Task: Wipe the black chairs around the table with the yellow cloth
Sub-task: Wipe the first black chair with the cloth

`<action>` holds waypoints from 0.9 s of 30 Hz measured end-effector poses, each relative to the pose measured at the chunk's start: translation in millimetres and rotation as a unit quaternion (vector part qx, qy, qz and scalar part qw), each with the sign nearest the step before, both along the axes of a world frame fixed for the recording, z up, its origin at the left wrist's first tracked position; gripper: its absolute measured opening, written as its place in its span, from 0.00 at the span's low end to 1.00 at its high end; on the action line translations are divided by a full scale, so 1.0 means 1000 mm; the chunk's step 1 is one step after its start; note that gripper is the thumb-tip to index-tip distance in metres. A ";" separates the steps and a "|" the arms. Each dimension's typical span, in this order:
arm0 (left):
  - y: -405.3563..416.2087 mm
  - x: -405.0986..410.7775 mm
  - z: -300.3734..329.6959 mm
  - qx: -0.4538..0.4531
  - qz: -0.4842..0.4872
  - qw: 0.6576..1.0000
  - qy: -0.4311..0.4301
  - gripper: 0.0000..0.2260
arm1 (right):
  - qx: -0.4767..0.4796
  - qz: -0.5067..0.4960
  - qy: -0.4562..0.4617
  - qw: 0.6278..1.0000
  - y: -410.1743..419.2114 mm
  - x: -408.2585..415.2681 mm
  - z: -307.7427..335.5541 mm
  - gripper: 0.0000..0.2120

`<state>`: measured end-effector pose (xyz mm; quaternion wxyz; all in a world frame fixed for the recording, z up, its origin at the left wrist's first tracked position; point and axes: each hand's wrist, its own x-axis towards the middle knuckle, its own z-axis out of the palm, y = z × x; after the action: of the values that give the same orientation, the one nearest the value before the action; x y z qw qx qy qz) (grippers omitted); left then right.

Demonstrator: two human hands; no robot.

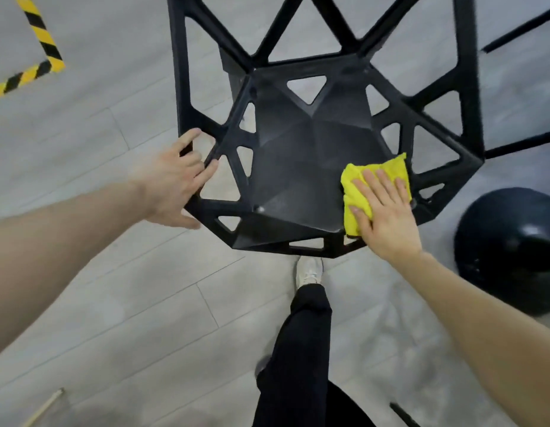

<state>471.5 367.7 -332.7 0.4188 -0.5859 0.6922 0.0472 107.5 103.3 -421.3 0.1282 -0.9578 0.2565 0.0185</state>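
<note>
Black chair, one full one in my view, sits on the grey plank floor right ahead of my feet, its seat a faceted shell pierced with triangular cut-outs; its back runs off the top edge. I count one yellow cloth, folded, lying on the seat's right side near the front corner. My right hand lies flat on top of it, fingers straight and slightly spread, pressing it to the seat. My left hand is at the seat's left front corner, fingers curled into the cut-outs and around the frame, thumb along the outer edge.

One round black dome shows to the right, cut by the frame edge; I cannot tell what it belongs to. Two thin black bars enter from the right edge, their source hidden. One strip of yellow-and-black hazard tape turns a corner at upper left. One white shoe and one black trouser leg are visible below the seat. A pale stick-like thing at lower left is too blurred to name. I can read no writing or label anywhere.
</note>
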 end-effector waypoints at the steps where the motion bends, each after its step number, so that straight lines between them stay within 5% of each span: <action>1: 0.002 0.002 0.000 0.021 -0.030 0.999 -0.007 0.54 | 0.007 -0.023 0.005 1.000 0.005 0.001 -0.001 0.26; 6: 0.001 0.017 -0.010 0.047 -0.136 0.990 0.005 0.35 | 0.081 -0.061 -0.013 0.995 0.045 0.005 0.009 0.27; 9: 0.008 0.020 -0.013 0.023 -0.156 0.987 0.010 0.33 | 0.127 -0.077 -0.043 0.988 0.077 -0.018 0.027 0.27; 18: -0.008 -0.116 -0.002 0.026 0.004 0.998 0.052 0.31 | 0.238 -0.280 -0.072 0.927 0.132 -0.099 0.039 0.25; 27: -0.103 -0.304 0.005 0.004 0.077 0.987 0.138 0.29 | 0.220 -0.433 -0.060 0.872 0.122 -0.175 0.116 0.24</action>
<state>167.4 264.8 -328.1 0.3170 -0.6238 0.6957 0.1628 -67.8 225.7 -304.9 0.3463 -0.6971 0.6266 -0.0400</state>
